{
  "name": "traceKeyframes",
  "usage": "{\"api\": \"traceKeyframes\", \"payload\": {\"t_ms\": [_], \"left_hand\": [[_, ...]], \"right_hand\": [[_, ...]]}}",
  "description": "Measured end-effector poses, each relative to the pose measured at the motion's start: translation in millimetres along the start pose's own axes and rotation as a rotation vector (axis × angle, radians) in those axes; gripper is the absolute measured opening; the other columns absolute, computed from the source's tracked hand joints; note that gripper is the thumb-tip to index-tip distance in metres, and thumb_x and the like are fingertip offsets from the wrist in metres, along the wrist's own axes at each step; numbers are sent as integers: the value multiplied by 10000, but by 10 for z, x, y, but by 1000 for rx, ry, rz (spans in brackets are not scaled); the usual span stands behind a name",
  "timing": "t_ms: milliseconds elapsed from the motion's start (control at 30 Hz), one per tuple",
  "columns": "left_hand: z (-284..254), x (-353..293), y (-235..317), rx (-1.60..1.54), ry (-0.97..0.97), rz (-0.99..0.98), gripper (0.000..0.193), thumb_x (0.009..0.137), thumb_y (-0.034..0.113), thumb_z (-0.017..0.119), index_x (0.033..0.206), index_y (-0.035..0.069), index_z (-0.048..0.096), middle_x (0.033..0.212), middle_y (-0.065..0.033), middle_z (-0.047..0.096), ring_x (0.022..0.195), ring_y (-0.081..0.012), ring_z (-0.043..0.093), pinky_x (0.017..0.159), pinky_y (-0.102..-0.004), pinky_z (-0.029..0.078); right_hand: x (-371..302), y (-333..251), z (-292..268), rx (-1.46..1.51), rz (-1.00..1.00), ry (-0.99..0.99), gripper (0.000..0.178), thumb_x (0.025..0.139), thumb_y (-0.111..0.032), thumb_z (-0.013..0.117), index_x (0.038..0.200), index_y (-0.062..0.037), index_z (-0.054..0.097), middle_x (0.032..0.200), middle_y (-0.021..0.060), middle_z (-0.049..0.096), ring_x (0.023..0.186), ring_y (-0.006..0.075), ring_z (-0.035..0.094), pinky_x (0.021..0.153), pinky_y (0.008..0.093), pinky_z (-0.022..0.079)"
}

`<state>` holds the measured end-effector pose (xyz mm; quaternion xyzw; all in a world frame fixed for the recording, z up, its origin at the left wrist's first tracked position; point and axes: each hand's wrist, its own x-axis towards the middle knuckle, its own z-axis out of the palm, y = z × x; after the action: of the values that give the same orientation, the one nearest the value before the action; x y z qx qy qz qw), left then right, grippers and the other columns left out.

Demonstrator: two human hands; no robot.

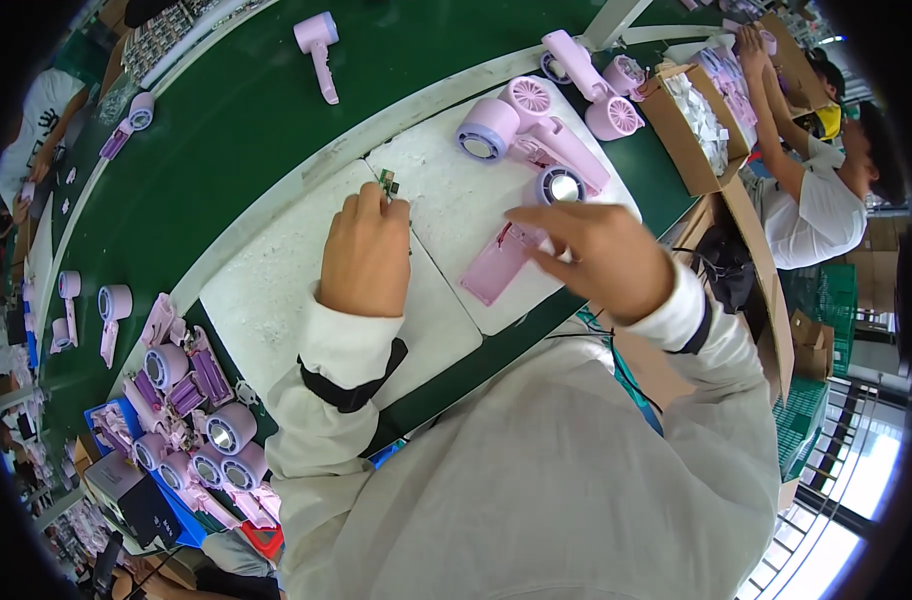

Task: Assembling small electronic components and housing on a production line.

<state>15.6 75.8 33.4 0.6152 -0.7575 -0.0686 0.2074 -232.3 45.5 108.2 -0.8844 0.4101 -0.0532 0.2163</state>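
My left hand [366, 252] is closed over the white foam mat [286, 260], its fingers bunched at a small green circuit board [388, 182] that pokes out past them; the fingertips are hidden. To the right, my right hand [611, 255] curls across the neck of a pink handheld fan, thumb and forefinger on either side of it. That fan's round head [560, 186] points away from me. Its handle [494, 272] lies toward me with the inside showing and red wires near the neck. Just beyond sit several more pink fans [521, 120] on the mat.
A cardboard box [701, 170] of white pieces stands at the far right beside another person [816, 190]. Fans and pink parts are heaped at the left [191, 430], partly in a blue bin. On the green belt [226, 140] beyond the mat lies a single fan [319, 50].
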Motion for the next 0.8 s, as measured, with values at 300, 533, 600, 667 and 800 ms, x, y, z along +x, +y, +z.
{"api": "traceKeyframes", "payload": {"t_ms": [300, 533, 600, 667, 800], "left_hand": [[-254, -133, 241, -226, -115, 21, 131, 875, 2, 580, 1001, -22, 608, 988, -195, 567, 931, -343, 620, 780, -432, 515], [-132, -193, 472, -946, -516, 79, 194, 910, 23, 642, 1102, 47, 630, 1020, -115, 654, 903, -296, 662, 791, -365, 535], [60, -287, 469, -857, -400, 165, 209, 897, 25, 663, 1103, 56, 645, 1017, -96, 670, 897, -261, 670, 780, -360, 537], [170, -315, 461, -805, -350, 218, 217, 891, 26, 674, 1104, 61, 653, 1015, -86, 677, 894, -243, 675, 775, -357, 539], [260, -308, 479, -793, -311, 199, 221, 874, 30, 697, 1090, 69, 672, 1017, -91, 675, 893, -232, 672, 764, -349, 540]], "right_hand": [[172, 354, 453, -240, -270, 23, 323, 831, -84, 661, 1152, -76, 697, 860, 108, 670, 727, 263, 654, 653, 359, 552], [42, 454, 528, -76, -428, 279, 369, 803, -77, 660, 1171, -47, 675, 804, 90, 627, 710, 266, 636, 663, 352, 554], [46, 405, 503, -57, -416, 273, 380, 796, -79, 661, 1174, -48, 673, 806, 88, 625, 712, 263, 636, 660, 348, 554], [71, 380, 485, -18, -383, 234, 401, 781, -82, 664, 1181, -50, 669, 809, 84, 620, 714, 257, 636, 654, 340, 552], [221, 316, 368, -184, -310, -51, 435, 760, -94, 677, 1192, -49, 663, 815, 80, 626, 716, 255, 635, 651, 341, 551]]}}
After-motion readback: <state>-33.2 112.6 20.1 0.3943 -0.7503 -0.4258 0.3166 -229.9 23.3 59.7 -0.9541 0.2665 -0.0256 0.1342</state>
